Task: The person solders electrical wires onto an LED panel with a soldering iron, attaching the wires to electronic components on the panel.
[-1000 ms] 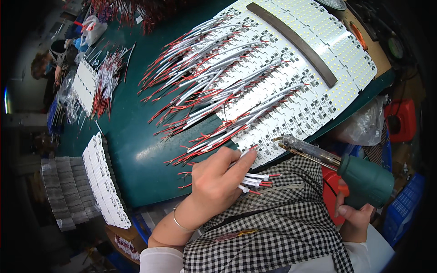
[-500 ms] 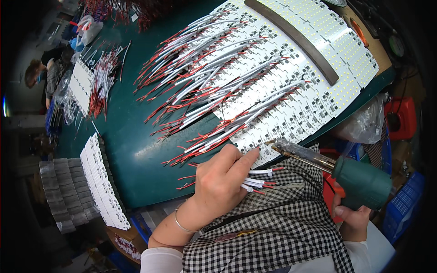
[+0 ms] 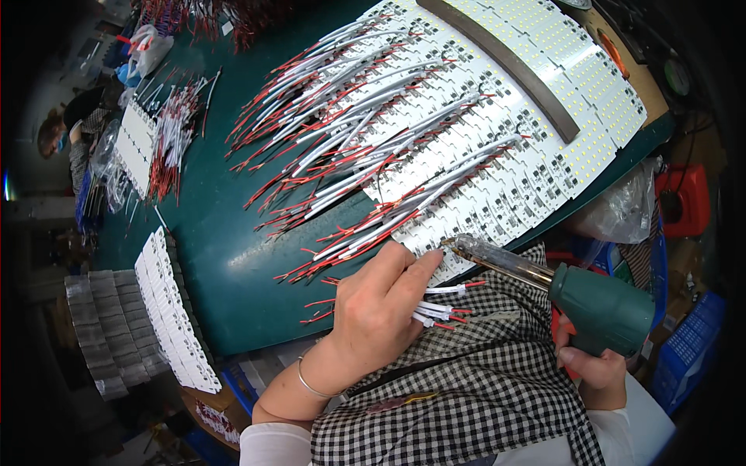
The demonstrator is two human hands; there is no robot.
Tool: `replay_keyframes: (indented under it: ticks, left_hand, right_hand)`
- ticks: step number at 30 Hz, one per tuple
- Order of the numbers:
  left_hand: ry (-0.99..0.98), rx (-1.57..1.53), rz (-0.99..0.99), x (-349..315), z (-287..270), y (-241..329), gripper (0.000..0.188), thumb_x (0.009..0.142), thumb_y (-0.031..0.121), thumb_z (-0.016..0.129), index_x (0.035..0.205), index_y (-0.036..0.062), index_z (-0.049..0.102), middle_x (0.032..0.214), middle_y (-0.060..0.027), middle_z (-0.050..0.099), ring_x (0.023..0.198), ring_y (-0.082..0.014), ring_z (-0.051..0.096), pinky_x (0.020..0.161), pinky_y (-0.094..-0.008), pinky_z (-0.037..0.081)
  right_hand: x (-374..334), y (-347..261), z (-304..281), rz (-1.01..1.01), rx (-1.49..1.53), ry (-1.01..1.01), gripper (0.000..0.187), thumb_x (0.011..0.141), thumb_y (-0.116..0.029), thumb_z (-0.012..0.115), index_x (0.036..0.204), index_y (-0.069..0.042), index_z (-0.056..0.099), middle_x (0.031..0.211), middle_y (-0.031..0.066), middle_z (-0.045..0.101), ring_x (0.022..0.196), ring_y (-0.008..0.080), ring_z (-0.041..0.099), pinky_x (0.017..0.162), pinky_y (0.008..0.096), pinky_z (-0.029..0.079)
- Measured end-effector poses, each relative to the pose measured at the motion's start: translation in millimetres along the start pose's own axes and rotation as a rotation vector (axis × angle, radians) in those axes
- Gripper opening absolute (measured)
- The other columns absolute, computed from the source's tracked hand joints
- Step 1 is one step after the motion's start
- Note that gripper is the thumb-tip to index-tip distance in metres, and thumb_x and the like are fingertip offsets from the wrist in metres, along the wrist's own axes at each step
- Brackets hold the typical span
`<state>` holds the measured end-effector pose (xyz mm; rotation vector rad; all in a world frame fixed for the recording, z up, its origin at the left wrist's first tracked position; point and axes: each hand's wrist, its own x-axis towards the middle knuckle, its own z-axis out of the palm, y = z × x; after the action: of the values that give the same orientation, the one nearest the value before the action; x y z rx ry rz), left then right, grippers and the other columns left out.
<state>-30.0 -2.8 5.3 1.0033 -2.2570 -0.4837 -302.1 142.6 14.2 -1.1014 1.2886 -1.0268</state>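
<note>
My left hand (image 3: 374, 304) is closed around several white-sleeved wires (image 3: 435, 312) with bare red ends, which stick out on both sides of it. Its thumb and forefinger pinch together at the near edge of the white circuit boards (image 3: 497, 206). In my right hand (image 3: 594, 371) is a green soldering gun (image 3: 602, 307). The gun's tip points left, close to my left fingertips and the board edge; whether it touches cannot be made out. Rows of white and red wires (image 3: 443, 182) lie across the boards, their loose ends hanging toward the left.
A dark curved bar (image 3: 517, 74) lies over the boards. On the green table (image 3: 233, 272) are a wire bundle (image 3: 172, 140) and a white board stack (image 3: 172, 314). Grey stacked pieces (image 3: 116, 330) stand at left. A person (image 3: 81, 132) is at far left; a blue crate (image 3: 691, 342) is at right.
My right hand has moved left with the soldering gun, bringing the tip closer to my left fingertips. My left hand has barely moved. The other person has shifted slightly.
</note>
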Motion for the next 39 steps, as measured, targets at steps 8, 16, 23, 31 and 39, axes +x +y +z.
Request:
replay_keyframes:
  ticks: [8,16,23,31,39]
  left_hand:
    - [-0.013,0.008,-0.01,0,-3,2,0.042,0.056,0.003,0.073,0.098,0.0034,0.07,0.071,-0.0056,0.054,0.052,-0.0146,0.053,0.045,-0.0267,0.042]
    - [-0.014,0.001,-0.005,2,-2,1,0.043,0.056,0.002,0.073,0.098,0.0034,0.07,0.07,-0.0056,0.054,0.053,-0.0152,0.053,0.045,-0.0275,0.042]
    - [-0.032,0.073,0.023,-2,-1,-1,0.04,0.057,0.0,0.071,0.097,0.0038,0.071,0.072,-0.0069,0.057,0.056,-0.0177,0.056,0.047,-0.0284,0.044]
    - [-0.066,-0.091,0.098,1,0,-15,0.033,0.061,0.0,0.069,0.094,0.0043,0.071,0.073,-0.0075,0.061,0.061,-0.019,0.06,0.051,-0.0289,0.047]
    - [-0.039,-0.05,0.158,2,0,-12,0.035,0.06,-0.001,0.067,0.094,0.0029,0.07,0.076,-0.0083,0.062,0.063,-0.0208,0.06,0.051,-0.0297,0.048]
  right_hand:
    - [9,-1,-5,-0.283,-0.516,-0.069,0.061,0.061,-0.007,0.069,0.119,0.004,0.052,0.078,0.0108,0.06,0.059,0.016,0.056,0.051,0.0259,0.049]
    - [1,-26,15,0.048,0.295,0.428,0.068,0.058,-0.001,0.071,0.117,0.018,0.043,0.099,0.0223,0.058,0.045,0.0189,0.055,0.035,0.0282,0.048]
    - [-15,-12,4,0.038,0.282,0.381,0.07,0.056,0.003,0.071,0.12,0.016,0.043,0.11,0.0266,0.057,0.051,0.0195,0.057,0.039,0.0276,0.05]
    - [-25,-18,8,0.11,0.267,0.387,0.069,0.057,0.002,0.071,0.121,0.008,0.048,0.103,0.0213,0.06,0.057,0.0176,0.058,0.046,0.0257,0.049]
    - [-24,-10,2,0.193,0.117,0.213,0.067,0.059,-0.001,0.072,0.122,0.005,0.05,0.09,0.0153,0.062,0.057,0.0165,0.058,0.049,0.0249,0.048]
